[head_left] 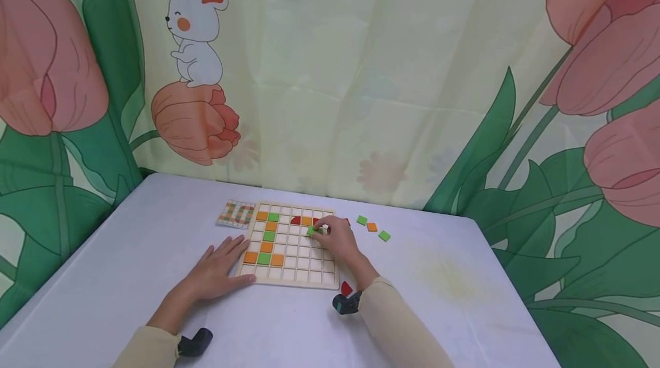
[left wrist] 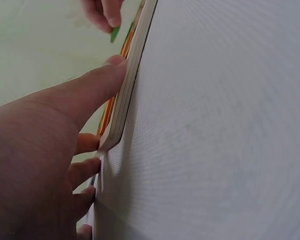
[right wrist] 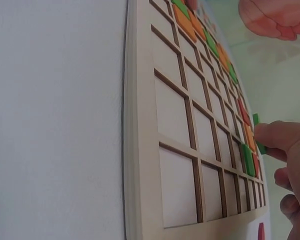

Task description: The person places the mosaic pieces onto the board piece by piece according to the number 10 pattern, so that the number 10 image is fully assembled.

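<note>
A wooden grid board (head_left: 295, 284) lies on the table, with orange and green square tiles in its left columns. Over its upper right part, my right hand (head_left: 337, 237) pinches a green square tile (right wrist: 259, 134) between thumb and finger. Below that tile, the right wrist view shows a red piece (right wrist: 243, 111), an orange tile (right wrist: 249, 137) and another green tile (right wrist: 248, 160) in the grid. My left hand (head_left: 219, 270) lies with fingers spread at the board's left edge. Its thumb (left wrist: 102, 82) touches the edge near the front corner.
A patterned card (head_left: 235, 213) lies against the board's upper left side. To the right are loose green tiles (head_left: 384, 236) and an orange tile (head_left: 372, 227). A red rounded piece (head_left: 346, 288) lies by the front right corner. A printed curtain (head_left: 330, 81) hangs behind the table.
</note>
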`<state>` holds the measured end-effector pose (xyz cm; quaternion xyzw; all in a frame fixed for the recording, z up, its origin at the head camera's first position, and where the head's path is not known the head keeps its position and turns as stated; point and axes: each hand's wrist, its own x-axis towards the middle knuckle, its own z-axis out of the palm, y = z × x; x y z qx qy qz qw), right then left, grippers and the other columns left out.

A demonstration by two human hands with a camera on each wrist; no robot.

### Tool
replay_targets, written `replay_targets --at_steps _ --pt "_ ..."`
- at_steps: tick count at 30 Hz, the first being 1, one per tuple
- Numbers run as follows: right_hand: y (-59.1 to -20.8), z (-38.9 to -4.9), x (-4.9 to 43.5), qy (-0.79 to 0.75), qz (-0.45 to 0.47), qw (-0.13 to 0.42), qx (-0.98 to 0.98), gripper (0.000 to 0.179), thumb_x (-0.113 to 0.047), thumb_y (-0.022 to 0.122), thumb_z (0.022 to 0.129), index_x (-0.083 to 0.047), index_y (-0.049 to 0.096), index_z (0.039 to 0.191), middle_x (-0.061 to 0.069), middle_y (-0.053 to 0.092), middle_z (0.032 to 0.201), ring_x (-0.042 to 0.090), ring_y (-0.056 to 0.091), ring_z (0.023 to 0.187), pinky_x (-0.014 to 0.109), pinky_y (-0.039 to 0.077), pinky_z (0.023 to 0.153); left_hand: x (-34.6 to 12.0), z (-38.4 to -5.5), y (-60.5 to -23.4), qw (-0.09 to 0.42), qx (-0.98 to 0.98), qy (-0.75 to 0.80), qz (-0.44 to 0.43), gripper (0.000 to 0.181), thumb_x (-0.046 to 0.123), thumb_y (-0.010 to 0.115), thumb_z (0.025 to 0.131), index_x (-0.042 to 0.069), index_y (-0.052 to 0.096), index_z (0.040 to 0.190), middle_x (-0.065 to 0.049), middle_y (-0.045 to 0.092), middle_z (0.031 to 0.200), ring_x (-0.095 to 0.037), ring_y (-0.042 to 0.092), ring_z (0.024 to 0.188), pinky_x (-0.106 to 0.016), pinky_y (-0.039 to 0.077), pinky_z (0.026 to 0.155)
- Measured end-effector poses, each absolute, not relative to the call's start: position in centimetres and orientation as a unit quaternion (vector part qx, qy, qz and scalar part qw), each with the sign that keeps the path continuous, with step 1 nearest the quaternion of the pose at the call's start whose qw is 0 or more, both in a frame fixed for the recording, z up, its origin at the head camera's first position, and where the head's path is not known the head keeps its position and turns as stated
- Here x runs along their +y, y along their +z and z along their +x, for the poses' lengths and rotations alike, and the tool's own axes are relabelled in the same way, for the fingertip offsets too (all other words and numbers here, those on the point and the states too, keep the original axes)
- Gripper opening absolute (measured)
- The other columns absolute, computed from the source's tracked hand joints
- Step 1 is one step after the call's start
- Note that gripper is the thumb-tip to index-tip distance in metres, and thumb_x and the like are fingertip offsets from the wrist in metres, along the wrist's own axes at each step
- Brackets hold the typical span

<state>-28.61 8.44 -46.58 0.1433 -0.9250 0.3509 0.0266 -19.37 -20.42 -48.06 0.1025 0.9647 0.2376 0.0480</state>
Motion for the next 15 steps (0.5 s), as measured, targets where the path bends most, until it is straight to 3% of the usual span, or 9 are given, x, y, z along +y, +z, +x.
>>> replay_targets --at_steps 6,15 --pt "-46.7 -28.8 7.2 0.346 0.153 0.012 -0.926 0.012 -0.022 0.073 0.087 -0.016 0.073 0.097 -0.001 0.069 0.107 0.015 0.055 0.09 0.027 0.049 0.077 -20.4 -19.4 -48.2 0.047 0.965 0.237 0.103 0.091 0.062 0.064 0.081 0.012 0.034 0.151 -0.015 0.028 0.158 -0.042 0.018 0.147 -0.066 0.011 0.117" --pt "-47.2 -29.0 5.9 0.341 0.162 0.014 -0.926 0.007 -0.02 0.073 0.086 -0.015 0.075 0.09 -0.001 0.071 0.103 0.013 0.059 0.095 0.03 0.052 0.082 -20.4 -19.3 -48.2 0.04 0.966 0.234 0.103 0.089 0.06 0.065 0.081 0.012 0.035 0.15 -0.015 0.029 0.158 -0.042 0.019 0.147 -0.067 0.012 0.116"
